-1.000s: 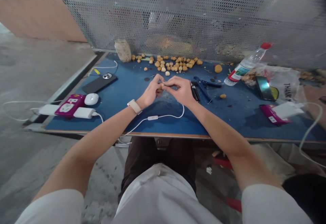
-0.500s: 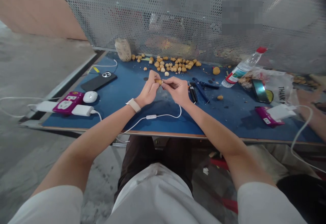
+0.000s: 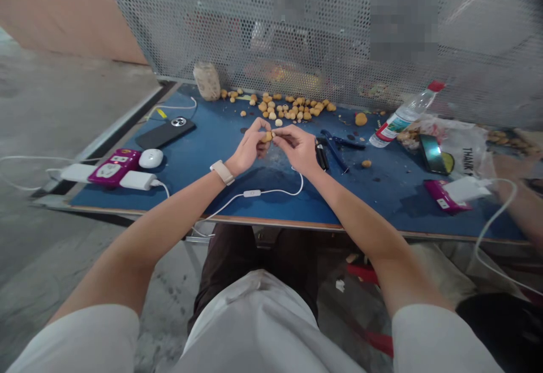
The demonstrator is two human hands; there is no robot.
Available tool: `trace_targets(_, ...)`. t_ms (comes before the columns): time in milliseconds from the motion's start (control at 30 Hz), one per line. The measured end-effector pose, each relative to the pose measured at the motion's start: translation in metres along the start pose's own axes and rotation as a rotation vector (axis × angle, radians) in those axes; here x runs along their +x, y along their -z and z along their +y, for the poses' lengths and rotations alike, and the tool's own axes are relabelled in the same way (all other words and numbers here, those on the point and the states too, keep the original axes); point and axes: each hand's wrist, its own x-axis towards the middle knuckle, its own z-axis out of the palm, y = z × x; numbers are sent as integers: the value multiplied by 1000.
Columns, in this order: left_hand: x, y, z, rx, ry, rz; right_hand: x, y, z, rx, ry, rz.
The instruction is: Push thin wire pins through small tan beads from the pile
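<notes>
Above the middle of the blue table, my left hand [image 3: 249, 148] pinches a small tan, knobbly piece [image 3: 267, 137], gourd-like in shape. My right hand [image 3: 298, 148] meets it from the other side, thumb and forefinger closed at the piece's pale end; whether something tiny sits between those fingertips is too small to see. Behind both hands lies a pile of similar tan pieces [image 3: 292, 107]. Close by my right hand are a black tool [image 3: 322, 155] and blue-handled pliers [image 3: 336, 151].
A phone [image 3: 167, 132], a purple power strip [image 3: 114, 168] and a white earbud case [image 3: 150, 158] lie left. A cloudy jar [image 3: 207, 81] stands at the back. Rightward are a water bottle [image 3: 403, 115], a plastic bag [image 3: 469, 141] and another person's arm [image 3: 520, 203]. A white cable [image 3: 275, 192] crosses in front.
My left fingers have shifted around the tan piece, which shows more plainly now. Both hands stay together in nearly the same place. The other person's arm has moved slightly.
</notes>
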Motion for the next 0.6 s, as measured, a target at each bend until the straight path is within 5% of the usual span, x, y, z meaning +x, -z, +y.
trace_targets(600,-8,-11,28,-354,243,20,-4,-11,-6,54,-38,29)
